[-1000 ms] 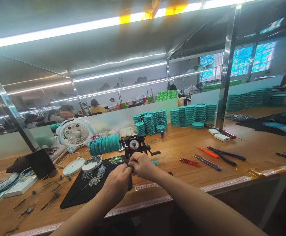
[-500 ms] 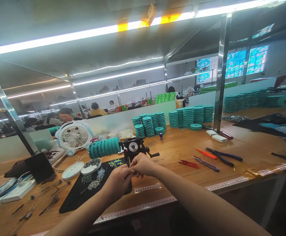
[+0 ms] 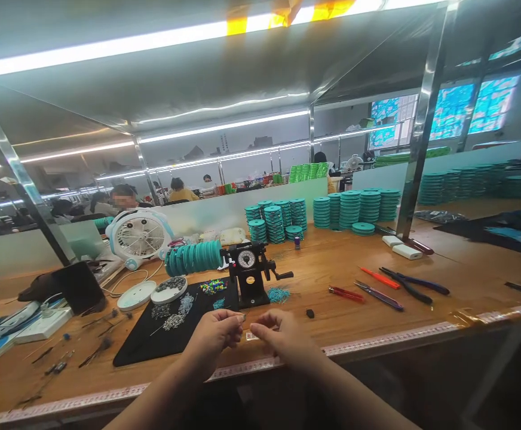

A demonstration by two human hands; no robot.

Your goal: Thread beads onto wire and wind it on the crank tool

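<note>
My left hand [image 3: 218,335] is closed in a pinch near the table's front edge, at the right corner of a black mat [image 3: 153,343]; what it holds is too small to name. Just to its right, my right hand [image 3: 282,334] has thumb and fingertips close together, slightly blurred, and I cannot make out whether anything lies between them. Beyond both hands stands a black hand-cranked winder [image 3: 248,275] with a dial, beside a row of teal spools [image 3: 193,258]. Small beads and metal parts [image 3: 175,321] lie on the mat.
Pliers [image 3: 410,286], a red screwdriver [image 3: 379,278], tweezers [image 3: 379,295] and a red tool [image 3: 346,294] lie at the right. Teal spool stacks [image 3: 350,209] stand at the back. A fan [image 3: 141,236] is at the left. Teal bits [image 3: 278,294] lie by the winder.
My hands have moved apart from each other and down toward the table's front edge, uncovering the winder's base and the teal bits. The view has shifted slightly.
</note>
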